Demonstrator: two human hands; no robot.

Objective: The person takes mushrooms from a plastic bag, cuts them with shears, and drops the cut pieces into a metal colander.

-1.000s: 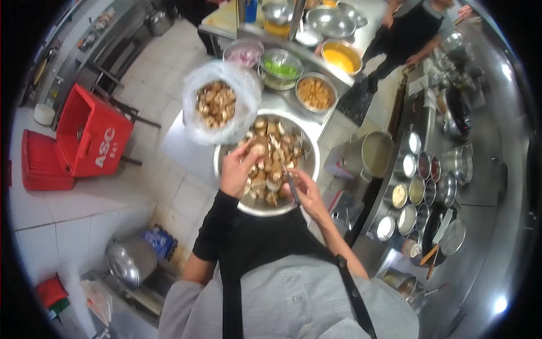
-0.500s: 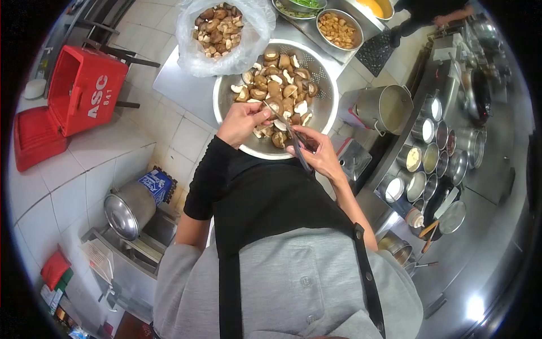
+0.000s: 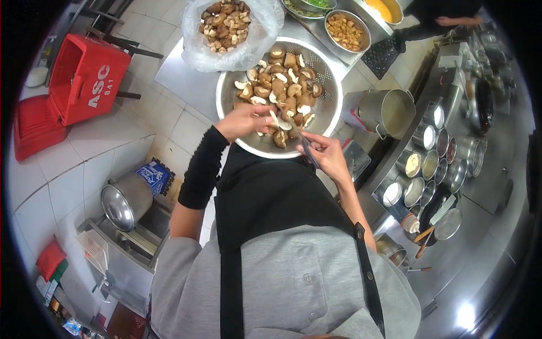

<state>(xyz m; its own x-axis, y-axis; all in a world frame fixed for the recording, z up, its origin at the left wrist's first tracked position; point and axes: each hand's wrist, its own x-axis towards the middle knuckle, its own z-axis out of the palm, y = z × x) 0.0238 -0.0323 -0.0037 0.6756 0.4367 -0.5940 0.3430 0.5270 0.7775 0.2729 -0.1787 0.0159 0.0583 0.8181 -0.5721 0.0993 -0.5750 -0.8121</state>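
Observation:
A metal colander with perforated sides sits in front of me, holding brown mushrooms, many cut to show white flesh. My left hand reaches over its near left side, with a pale mushroom piece at the fingertips. At the near right rim, my right hand is closed around dark-handled scissors. Their blades point up and left over the mushrooms, close to the left fingertips; the blade tips are hard to make out.
Behind the colander stands a clear plastic bag of mushrooms. Beside it are a bowl of brown chunks and an orange-filled bowl. A tall pot and a counter of small containers stand right. Another person is at the far right.
My left fingers have loosened and moved off the mushroom they held, now at a pale piece. The scissors have drawn back down and right, away from the left hand. The view has shifted slightly.

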